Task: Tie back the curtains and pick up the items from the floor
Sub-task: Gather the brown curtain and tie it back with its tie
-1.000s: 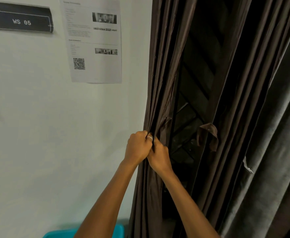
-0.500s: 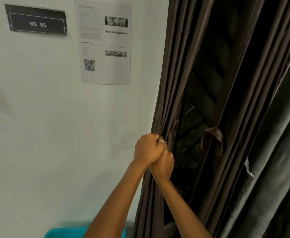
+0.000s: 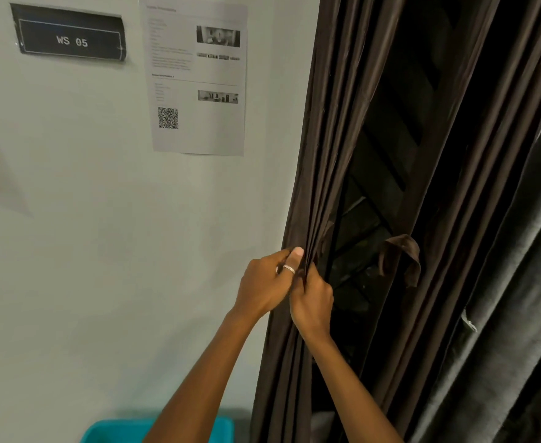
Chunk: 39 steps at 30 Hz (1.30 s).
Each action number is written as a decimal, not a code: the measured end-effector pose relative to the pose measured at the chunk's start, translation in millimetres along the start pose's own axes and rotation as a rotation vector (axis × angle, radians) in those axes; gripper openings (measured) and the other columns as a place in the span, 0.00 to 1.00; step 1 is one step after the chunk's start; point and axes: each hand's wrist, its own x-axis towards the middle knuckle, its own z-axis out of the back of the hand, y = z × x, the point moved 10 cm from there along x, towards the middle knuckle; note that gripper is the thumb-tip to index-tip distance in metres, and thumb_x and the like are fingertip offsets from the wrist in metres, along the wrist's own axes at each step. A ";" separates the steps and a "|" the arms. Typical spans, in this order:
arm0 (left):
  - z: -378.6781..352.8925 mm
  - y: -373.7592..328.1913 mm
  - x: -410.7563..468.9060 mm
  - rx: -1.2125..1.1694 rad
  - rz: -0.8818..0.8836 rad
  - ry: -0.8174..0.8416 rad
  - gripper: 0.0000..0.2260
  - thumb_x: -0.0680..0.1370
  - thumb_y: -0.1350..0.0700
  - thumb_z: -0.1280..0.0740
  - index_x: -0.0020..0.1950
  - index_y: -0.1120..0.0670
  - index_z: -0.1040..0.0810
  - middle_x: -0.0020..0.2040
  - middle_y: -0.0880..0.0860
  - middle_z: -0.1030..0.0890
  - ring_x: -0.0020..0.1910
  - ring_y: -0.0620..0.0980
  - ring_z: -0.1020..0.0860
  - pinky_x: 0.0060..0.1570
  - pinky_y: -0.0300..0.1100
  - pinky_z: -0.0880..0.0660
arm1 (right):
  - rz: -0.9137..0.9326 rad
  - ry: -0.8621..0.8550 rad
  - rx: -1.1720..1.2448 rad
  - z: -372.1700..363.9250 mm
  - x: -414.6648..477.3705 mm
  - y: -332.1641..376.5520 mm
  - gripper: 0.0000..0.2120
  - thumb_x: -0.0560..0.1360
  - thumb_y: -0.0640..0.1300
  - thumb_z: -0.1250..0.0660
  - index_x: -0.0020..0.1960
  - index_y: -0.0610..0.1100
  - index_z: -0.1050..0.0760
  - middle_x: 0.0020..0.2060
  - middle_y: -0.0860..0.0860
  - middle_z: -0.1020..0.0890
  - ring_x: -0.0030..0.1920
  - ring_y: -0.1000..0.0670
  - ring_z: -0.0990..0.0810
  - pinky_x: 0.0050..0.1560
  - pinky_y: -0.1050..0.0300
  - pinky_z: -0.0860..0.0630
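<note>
1. A pale white wall (image 3: pixel 86 219) fills the left side.
2. A dark brown pleated curtain (image 3: pixel 326 123) hangs just beside it, with its left folds gathered at mid-height.
3. A printed paper sheet (image 3: pixel 198 78) and a black "WS 05" sign (image 3: pixel 70 33) are fixed to the wall.
4. A turquoise plastic tub (image 3: pixel 109 433) is cut off by the bottom edge.
5. The gathered folds are gripped by the left hand (image 3: pixel 262 286) — fingers curled round them.
6. The same folds are clutched just below by the right hand (image 3: pixel 312 302) — the two hands touch.

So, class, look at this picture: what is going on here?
A person faces a dark brown curtain beside a white wall. The left hand and right hand, close together, both grip its gathered edge folds. No tie shows around the bundle yet; a fabric loop hangs on the panel further right.
</note>
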 end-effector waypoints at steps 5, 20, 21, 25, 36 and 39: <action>30.5 11.1 16.1 -0.047 0.085 -0.185 0.19 0.85 0.44 0.44 0.48 0.53 0.18 0.42 0.47 0.19 0.36 0.38 0.24 0.40 0.28 0.31 | -0.040 0.037 0.021 4.6 -4.7 -3.5 0.11 0.84 0.43 0.40 0.63 0.43 0.24 0.39 0.50 0.19 0.39 0.50 0.18 0.43 0.52 0.18; -23.1 1.4 63.8 -0.742 0.414 0.149 0.20 0.86 0.43 0.50 0.54 0.48 0.21 0.54 0.52 0.16 0.56 0.53 0.18 0.61 0.50 0.23 | -0.188 0.228 0.591 51.2 -5.2 -33.2 0.14 0.79 0.39 0.34 0.63 0.41 0.20 0.56 0.50 0.15 0.58 0.53 0.17 0.62 0.57 0.22; -25.3 -2.9 63.6 -0.744 0.398 0.147 0.18 0.86 0.44 0.49 0.54 0.49 0.21 0.53 0.52 0.17 0.53 0.52 0.18 0.56 0.49 0.21 | -0.196 0.226 0.633 54.4 -4.9 -33.5 0.15 0.77 0.40 0.34 0.62 0.40 0.20 0.56 0.48 0.15 0.58 0.51 0.17 0.61 0.56 0.21; -36.5 -4.7 63.6 -0.704 0.343 0.192 0.16 0.86 0.47 0.50 0.56 0.49 0.24 0.54 0.53 0.19 0.51 0.51 0.19 0.49 0.44 0.21 | -0.197 0.219 0.706 65.6 -6.2 -29.8 0.11 0.80 0.33 0.37 0.50 0.41 0.16 0.49 0.44 0.13 0.53 0.45 0.15 0.55 0.53 0.20; -25.2 0.3 67.0 -0.683 0.279 0.225 0.17 0.86 0.47 0.48 0.68 0.51 0.27 0.64 0.53 0.21 0.62 0.54 0.21 0.65 0.51 0.25 | -0.226 0.220 0.702 63.1 -5.9 -25.5 0.14 0.81 0.34 0.39 0.51 0.47 0.17 0.50 0.49 0.13 0.54 0.51 0.15 0.51 0.59 0.20; -19.2 -0.7 64.2 -0.609 0.261 0.241 0.16 0.86 0.47 0.48 0.70 0.49 0.29 0.67 0.52 0.24 0.66 0.55 0.23 0.68 0.53 0.27 | -0.212 0.212 0.640 59.1 -4.0 -27.9 0.14 0.82 0.36 0.39 0.52 0.49 0.17 0.50 0.52 0.13 0.53 0.53 0.16 0.51 0.62 0.20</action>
